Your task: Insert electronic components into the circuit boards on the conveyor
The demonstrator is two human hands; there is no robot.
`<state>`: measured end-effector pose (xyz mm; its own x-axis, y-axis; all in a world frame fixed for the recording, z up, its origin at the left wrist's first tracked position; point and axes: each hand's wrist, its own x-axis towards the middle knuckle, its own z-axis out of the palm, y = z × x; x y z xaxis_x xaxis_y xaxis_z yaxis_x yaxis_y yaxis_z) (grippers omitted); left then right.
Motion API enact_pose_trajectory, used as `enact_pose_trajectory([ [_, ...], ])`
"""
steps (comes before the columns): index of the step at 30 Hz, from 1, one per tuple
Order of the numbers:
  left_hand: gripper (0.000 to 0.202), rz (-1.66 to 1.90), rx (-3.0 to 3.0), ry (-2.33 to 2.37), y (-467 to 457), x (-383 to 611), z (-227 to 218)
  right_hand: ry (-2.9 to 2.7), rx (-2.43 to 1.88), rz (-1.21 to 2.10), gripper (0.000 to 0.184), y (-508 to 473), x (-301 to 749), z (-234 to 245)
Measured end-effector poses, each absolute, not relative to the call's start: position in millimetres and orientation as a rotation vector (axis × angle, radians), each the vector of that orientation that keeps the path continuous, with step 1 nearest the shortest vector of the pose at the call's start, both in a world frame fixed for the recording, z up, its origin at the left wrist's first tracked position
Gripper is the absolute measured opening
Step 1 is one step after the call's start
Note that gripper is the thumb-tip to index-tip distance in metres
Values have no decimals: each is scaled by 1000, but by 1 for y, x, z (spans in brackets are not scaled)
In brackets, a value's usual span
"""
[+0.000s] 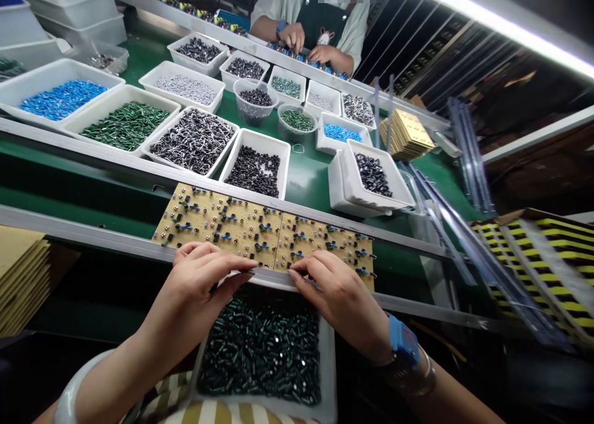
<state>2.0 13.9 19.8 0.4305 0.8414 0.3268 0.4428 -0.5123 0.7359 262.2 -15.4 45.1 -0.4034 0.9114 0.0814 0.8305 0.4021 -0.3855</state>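
Nearest: white plastic tray point(330, 368) against the person's torso, full of loose dark green electrolytic capacitors point(260, 350) with silver tops.
Left hand point(199, 281): over the near edge of the board, fingertips point(250, 265) at the aluminium rail point(139, 250), thumb and fingers close together.
Right hand point(338, 294): just beside the left, same height, fingertips point(293, 275) at the board edge; blue wristband point(403, 340) on the wrist.
Grip: both hands pinched almost together; any part held is too small to tell.
Circuit board: tan panel point(264, 238) just beyond the hands, lying flat, far side of the rail, populated with small black, blue and silver components.
Far side: green conveyor belt point(306, 176) carrying white trays of sorted parts, blue point(62, 99), green point(125, 125), black with silver leads point(193, 141).
Co-worker: across the belt, green apron point(322, 18), both hands point(291, 37) working over a row of parts.
Right: stacked tan boards point(406, 136), clear plastic tubes point(471, 158), yellow-and-black striped rack point(538, 269).
Near left: stack of bare tan boards point(23, 281).
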Motion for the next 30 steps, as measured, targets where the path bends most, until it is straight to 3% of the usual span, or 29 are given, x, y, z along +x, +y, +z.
enact_pose_trajectory([
  [8, 25, 934, 2077, 1107, 15, -1, 15, -2368, -1541, 300, 10, -19, 256, 41],
  [24, 10, 885, 2183, 1165, 24, -4, 17, -2394, -1519, 91, 15, -25, 248, 35],
  [30, 13, 886, 2223, 1182, 24, -4, 17, -2347, -1416, 89, 14, -31, 245, 37],
])
